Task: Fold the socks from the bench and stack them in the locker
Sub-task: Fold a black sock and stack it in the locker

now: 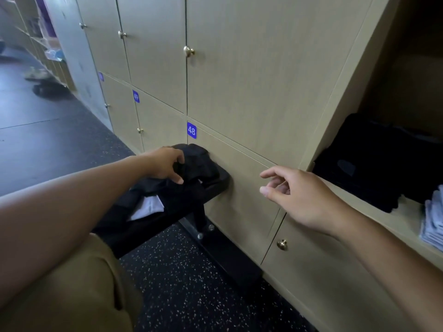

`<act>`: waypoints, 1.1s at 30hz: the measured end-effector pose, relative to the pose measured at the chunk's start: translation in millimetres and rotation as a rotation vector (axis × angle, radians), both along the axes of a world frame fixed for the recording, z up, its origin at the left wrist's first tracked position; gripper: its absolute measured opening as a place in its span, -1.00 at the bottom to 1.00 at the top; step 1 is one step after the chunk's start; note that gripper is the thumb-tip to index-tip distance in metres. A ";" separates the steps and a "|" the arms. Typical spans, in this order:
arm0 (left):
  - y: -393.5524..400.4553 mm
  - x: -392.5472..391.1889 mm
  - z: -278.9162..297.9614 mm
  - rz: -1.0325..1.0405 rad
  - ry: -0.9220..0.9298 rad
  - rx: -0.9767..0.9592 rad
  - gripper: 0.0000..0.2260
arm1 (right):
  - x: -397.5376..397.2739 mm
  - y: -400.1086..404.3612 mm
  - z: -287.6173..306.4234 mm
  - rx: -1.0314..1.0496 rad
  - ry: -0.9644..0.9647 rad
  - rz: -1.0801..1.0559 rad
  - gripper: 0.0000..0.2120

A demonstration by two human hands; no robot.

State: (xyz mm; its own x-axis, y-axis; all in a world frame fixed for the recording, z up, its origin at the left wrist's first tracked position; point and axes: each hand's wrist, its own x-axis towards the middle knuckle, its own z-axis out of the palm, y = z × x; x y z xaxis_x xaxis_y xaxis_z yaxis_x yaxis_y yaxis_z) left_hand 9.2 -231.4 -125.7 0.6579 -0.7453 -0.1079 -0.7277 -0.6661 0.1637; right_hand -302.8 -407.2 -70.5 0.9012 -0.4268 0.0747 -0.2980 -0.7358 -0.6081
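At the bench's [213,183] far end, left hand [165,165] grips dark socks [191,164].
Right hand [297,197] hovers loosely open, holding nothing, near the open locker [374,212].

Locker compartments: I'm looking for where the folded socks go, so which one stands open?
The open compartment at the far right, already holding a black stack and a pale blue stack. Doors 48 and 49 are closed.
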 end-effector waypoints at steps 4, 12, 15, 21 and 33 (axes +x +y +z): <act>-3.1 0.0 -1.3 -0.001 -0.011 -0.030 -0.65 | -1.9 -4.1 -2.8 0.018 0.012 -0.006 -0.77; 5.0 -6.2 37.3 0.038 -0.042 -0.241 -0.73 | 0.8 -11.3 -5.8 0.038 0.018 -0.017 -0.76; 4.1 -21.0 56.0 0.049 -0.028 -0.454 -0.70 | 4.6 -12.5 -6.5 0.056 0.017 -0.012 -0.77; -13.6 -59.4 70.8 0.045 0.284 -0.752 -0.71 | 17.6 -3.4 -4.9 0.170 -0.077 0.001 -0.60; -47.0 -143.2 67.9 0.036 0.974 -0.959 -0.76 | 25.9 9.4 4.1 0.295 -0.374 -0.069 -0.79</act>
State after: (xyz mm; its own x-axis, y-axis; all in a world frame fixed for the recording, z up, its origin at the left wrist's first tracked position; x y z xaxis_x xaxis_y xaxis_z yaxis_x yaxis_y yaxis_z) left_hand -134.0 -278.5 -57.8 0.6342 -0.7731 0.0102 -0.0381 -0.0181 0.9991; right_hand -276.9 -397.8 -66.4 0.8045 -0.5362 0.2555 -0.0606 -0.5021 -0.8627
